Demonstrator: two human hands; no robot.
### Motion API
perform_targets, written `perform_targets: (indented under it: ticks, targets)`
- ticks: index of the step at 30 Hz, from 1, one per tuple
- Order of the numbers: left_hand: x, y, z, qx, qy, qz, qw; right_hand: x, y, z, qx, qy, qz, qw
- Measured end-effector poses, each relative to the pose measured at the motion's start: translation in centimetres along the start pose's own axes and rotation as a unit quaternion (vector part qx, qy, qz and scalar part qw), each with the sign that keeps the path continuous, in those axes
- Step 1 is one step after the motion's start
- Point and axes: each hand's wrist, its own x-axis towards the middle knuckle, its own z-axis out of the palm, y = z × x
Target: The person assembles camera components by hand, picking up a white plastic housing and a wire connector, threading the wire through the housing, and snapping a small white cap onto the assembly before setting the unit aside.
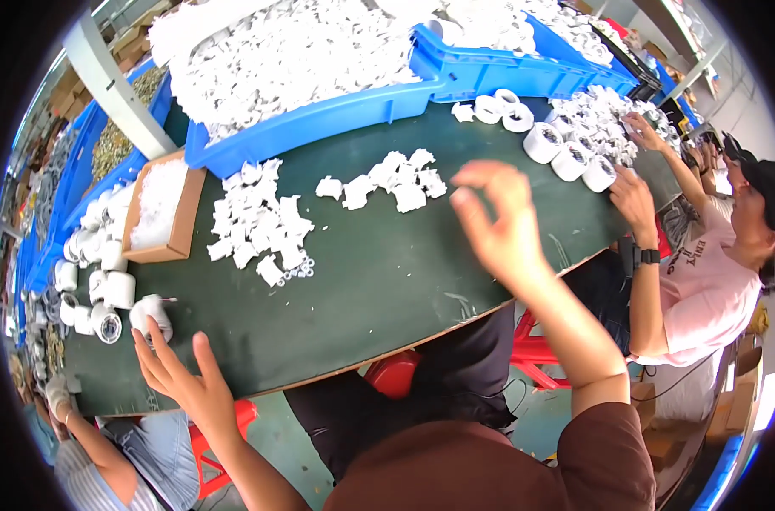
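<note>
My left hand [187, 379] is open, fingers spread, over the left front of the green table. Its fingertips come close to a white cylindrical part [152, 315]; I cannot tell whether they touch it. Slightly blurred, my right hand [502, 226] hovers over the right middle of the table, thumb and fingers apart, with nothing seen in it. To its left lies a small group of white plastic pieces [396, 180]. A bigger pile of such pieces [260, 213] sits farther left, with several small metal rings [300, 270] at its near edge.
Blue bins [319, 119] heaped with white pieces line the far side. A cardboard box [181, 209] with clear plastic inside stands at left, near several white cylinders [108, 289]. At right, a co-worker in pink [702, 289] reaches toward more white cylinders [569, 160]. Another person [98, 460] sits at left.
</note>
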Motion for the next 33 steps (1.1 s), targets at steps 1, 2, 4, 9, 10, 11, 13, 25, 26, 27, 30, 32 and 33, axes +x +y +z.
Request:
perform_targets:
  ticks: [1, 2, 4, 9, 10, 11, 13, 25, 26, 27, 30, 32, 33]
  targets:
    - [-0.3, 0.2, 0.1, 0.009, -0.015, 0.011, 1.000, 1.1, 2.9, -1.3, -0.054, 0.029, 0.017, 0.998]
    - [-0.6, 0.4, 0.4, -0.007, -0.029, 0.009, 1.000, 2.1, 6.0, -2.5, -0.103, 0.058, 0.032, 0.992]
    - [-0.8, 1.8, 1.3, -0.025, -0.053, -0.006, 0.998, 3.4, 14.2, -5.8, -0.246, 0.095, 0.026, 0.964]
    - [-0.9, 2.4, 1.3, -0.043, -0.066, -0.021, 0.997, 6.2, 22.7, -9.1, -0.321, -0.095, 0.301, 0.893]
    - [-0.9, 2.5, 1.3, -0.051, -0.072, -0.020, 0.996, 6.2, 24.3, -9.3, -0.320, -0.088, 0.302, 0.894]
    - [-0.8, 2.8, 1.4, -0.056, -0.068, -0.015, 0.996, 5.7, 26.9, -9.9, -0.306, -0.132, 0.274, 0.902]
    - [-1.0, 2.9, 1.2, -0.053, -0.082, -0.016, 0.995, 5.8, 26.3, -8.6, -0.249, -0.210, 0.286, 0.901]
    - [-0.9, 3.0, 1.6, -0.037, -0.072, -0.006, 0.997, 3.1, 16.6, -6.8, -0.077, -0.170, 0.193, 0.963]
    - [-0.9, 3.0, 1.6, -0.033, -0.073, -0.005, 0.997, 3.2, 15.3, -6.4, -0.085, -0.179, 0.184, 0.963]
    - [-0.9, 3.1, 1.6, -0.032, -0.073, -0.005, 0.997, 3.3, 14.2, -5.8, -0.087, -0.184, 0.179, 0.962]
    - [-1.1, 2.6, 1.7, -0.035, -0.062, -0.001, 0.997, 3.8, 10.7, -4.4, -0.095, -0.187, 0.163, 0.964]
    - [-1.1, 2.9, 1.7, -0.052, -0.063, 0.001, 0.997, 4.6, 9.5, -4.3, -0.137, -0.217, 0.089, 0.962]
    - [-1.0, 2.9, 1.7, -0.055, -0.059, 0.003, 0.997, 5.3, 9.7, -3.8, -0.120, -0.192, 0.098, 0.969]
